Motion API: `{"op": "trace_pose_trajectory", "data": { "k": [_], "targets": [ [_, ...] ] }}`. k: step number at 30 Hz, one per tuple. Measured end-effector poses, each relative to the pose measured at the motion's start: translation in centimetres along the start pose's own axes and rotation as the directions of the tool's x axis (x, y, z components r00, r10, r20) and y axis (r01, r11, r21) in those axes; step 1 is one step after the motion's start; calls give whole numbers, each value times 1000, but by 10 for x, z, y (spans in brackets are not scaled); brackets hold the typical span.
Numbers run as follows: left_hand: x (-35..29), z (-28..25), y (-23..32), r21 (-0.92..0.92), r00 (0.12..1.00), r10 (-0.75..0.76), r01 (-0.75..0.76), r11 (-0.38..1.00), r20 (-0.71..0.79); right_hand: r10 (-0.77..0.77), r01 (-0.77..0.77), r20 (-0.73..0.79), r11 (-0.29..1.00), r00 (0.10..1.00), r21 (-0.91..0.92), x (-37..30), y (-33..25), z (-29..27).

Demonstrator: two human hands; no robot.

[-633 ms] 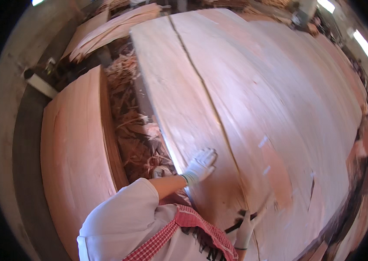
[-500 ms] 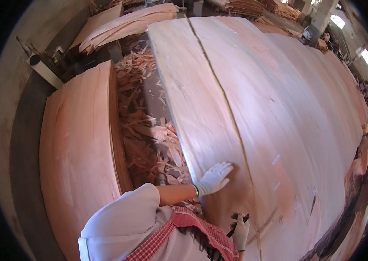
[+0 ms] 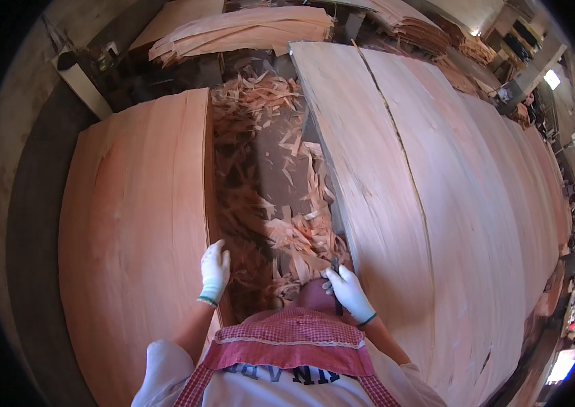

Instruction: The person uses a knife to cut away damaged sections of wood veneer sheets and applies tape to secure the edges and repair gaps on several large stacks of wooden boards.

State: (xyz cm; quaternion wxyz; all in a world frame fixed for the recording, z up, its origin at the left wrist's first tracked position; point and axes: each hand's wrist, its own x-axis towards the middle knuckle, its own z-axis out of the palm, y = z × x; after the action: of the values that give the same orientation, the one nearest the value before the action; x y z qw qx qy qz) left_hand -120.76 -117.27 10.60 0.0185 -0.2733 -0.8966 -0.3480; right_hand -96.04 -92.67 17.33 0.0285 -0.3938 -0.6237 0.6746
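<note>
Both my hands wear white gloves. At the inner edge of the left stack of wood veneer sheets [image 3: 145,183], my left hand [image 3: 214,273] hovers or touches; which of these I cannot tell. Nothing shows in its loosely extended fingers. My right hand [image 3: 347,293] is closed around a slim dark-handled tool [image 3: 338,305], held beside the near left edge of the large veneer sheets [image 3: 396,224] on the right. The tool's kind is not clear. A thin brownish line [image 3: 406,159], a strip or a seam, runs lengthwise along those sheets.
Torn veneer scraps [image 3: 301,237] litter the floor of the aisle between the two stacks. More veneer piles [image 3: 247,30] lie at the far end. A wall [image 3: 29,224] closes off the left, and a pillar [image 3: 535,71] stands far right.
My left hand has left the right-hand sheets, where it lay flat, and moved over to the left stack. My right hand has come left to the aisle with the tool. The view has turned left.
</note>
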Motion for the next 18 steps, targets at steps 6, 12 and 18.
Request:
{"op": "trace_pose_trajectory", "data": {
  "k": [6,12,18],
  "targets": [
    [31,37,-64,-52,954,-245,257,965,176,77,-72,62,994,995,-77,128,-48,21],
    [160,85,-129,34,850,-330,347,937,411,-106,110,-42,990,993,87,297,-179,9],
    [242,80,-244,-98,711,-581,662,743,395,-324,357,-152,880,934,313,419,-381,7]
  ]
}}
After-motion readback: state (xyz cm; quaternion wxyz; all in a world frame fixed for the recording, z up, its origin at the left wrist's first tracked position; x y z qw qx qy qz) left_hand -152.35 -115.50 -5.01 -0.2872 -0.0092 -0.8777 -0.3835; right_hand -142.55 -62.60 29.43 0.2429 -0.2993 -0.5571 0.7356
